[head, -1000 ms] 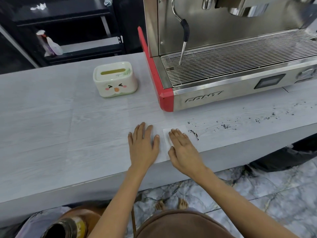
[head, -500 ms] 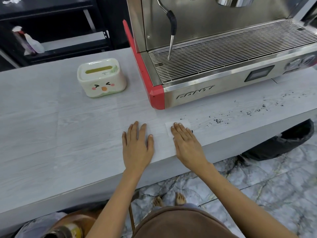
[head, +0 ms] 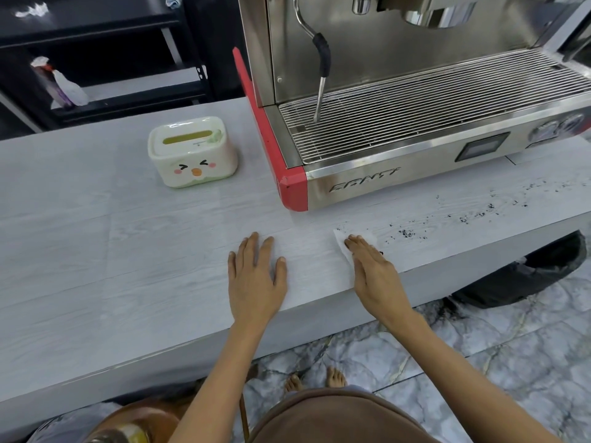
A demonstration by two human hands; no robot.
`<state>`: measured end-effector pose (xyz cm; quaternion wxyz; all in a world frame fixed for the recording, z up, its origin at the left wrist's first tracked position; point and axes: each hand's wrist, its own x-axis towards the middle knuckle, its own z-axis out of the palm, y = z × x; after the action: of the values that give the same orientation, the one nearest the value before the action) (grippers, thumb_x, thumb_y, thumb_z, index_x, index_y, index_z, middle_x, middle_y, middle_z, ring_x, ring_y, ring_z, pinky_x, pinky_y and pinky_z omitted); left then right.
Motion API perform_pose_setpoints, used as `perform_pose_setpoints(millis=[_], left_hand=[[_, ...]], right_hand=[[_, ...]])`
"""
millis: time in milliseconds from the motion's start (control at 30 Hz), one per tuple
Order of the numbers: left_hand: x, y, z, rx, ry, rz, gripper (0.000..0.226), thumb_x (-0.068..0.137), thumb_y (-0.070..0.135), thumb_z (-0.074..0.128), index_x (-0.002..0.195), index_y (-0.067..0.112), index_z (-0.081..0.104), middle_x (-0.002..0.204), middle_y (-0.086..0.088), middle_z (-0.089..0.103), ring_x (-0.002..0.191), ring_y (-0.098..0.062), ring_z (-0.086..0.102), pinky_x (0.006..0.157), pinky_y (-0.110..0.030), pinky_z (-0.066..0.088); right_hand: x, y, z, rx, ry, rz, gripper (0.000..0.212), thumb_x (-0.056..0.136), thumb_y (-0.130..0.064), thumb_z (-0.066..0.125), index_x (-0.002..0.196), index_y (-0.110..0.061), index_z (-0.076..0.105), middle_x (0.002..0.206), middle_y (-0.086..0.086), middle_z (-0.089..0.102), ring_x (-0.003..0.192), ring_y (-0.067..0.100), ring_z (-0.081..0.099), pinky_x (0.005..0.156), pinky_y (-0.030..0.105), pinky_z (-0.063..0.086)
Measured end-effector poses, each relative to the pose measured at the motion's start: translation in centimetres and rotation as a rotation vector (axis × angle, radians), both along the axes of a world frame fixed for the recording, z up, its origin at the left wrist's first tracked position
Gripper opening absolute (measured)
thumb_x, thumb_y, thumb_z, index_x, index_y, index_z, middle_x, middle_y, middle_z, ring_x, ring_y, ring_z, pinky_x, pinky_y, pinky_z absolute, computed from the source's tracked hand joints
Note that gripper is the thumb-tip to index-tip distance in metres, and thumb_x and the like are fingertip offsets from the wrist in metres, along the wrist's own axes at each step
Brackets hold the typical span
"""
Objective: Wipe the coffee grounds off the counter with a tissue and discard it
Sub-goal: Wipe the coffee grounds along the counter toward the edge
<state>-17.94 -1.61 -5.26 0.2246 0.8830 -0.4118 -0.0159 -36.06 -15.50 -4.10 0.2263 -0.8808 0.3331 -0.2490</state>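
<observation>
A white tissue (head: 345,239) lies flat on the pale grey counter (head: 128,251), pressed down by my right hand (head: 372,266), whose fingers are together and flat on it. Dark coffee grounds (head: 406,233) are scattered on the counter to the right of the tissue, with more specks (head: 479,215) further right along the machine's front. My left hand (head: 256,273) rests palm-down with fingers spread on bare counter, a hand's width left of the tissue, holding nothing.
A steel espresso machine (head: 415,123) with a red corner stands at the back right. A cream tissue box (head: 192,151) with a cartoon face sits at the back left. A black bin bag (head: 527,273) lies on the marble floor below the counter's right end.
My right hand has slid the tissue to the right along the counter's front edge, away from my left hand, pushing a small clump of grounds along. My left hand stays in place.
</observation>
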Motion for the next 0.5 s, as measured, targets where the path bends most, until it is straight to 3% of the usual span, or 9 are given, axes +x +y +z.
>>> perform_pose_setpoints(millis=[100,300,500], left_hand=[[-0.1,-0.1,0.0,-0.006,-0.001,0.002,0.053,0.099,0.044,0.038,0.146,0.020,0.045,0.158,-0.008,0.034,0.148,-0.026,0.025,0.122,-0.048,0.016],[-0.4,-0.4,0.3,0.047,-0.026,0.007,0.058,0.098,0.048,0.033,0.149,0.021,0.041,0.160,-0.006,0.032,0.149,-0.028,0.023,0.122,-0.050,0.013],[-1.7,-2.5,0.1,0.110,-0.036,-0.046,0.059,0.100,0.048,0.023,0.153,0.025,0.033,0.163,0.000,0.024,0.152,-0.024,0.015,0.122,-0.053,0.008]], right_hand=[[1.3,1.1,0.0,-0.037,0.048,0.071,0.039,0.093,0.004,0.045,0.131,-0.003,0.052,0.139,0.014,0.050,0.133,0.025,0.041,0.112,0.038,0.028],[3.3,2.4,-0.4,-0.087,0.162,0.062,0.050,0.097,-0.030,0.037,0.138,-0.001,0.042,0.146,0.016,0.040,0.139,0.027,0.031,0.115,0.043,0.022],[4.5,2.4,-0.6,-0.117,0.238,0.021,0.049,0.097,-0.025,0.030,0.136,-0.001,0.047,0.142,0.017,0.045,0.135,0.027,0.038,0.112,0.045,0.029]])
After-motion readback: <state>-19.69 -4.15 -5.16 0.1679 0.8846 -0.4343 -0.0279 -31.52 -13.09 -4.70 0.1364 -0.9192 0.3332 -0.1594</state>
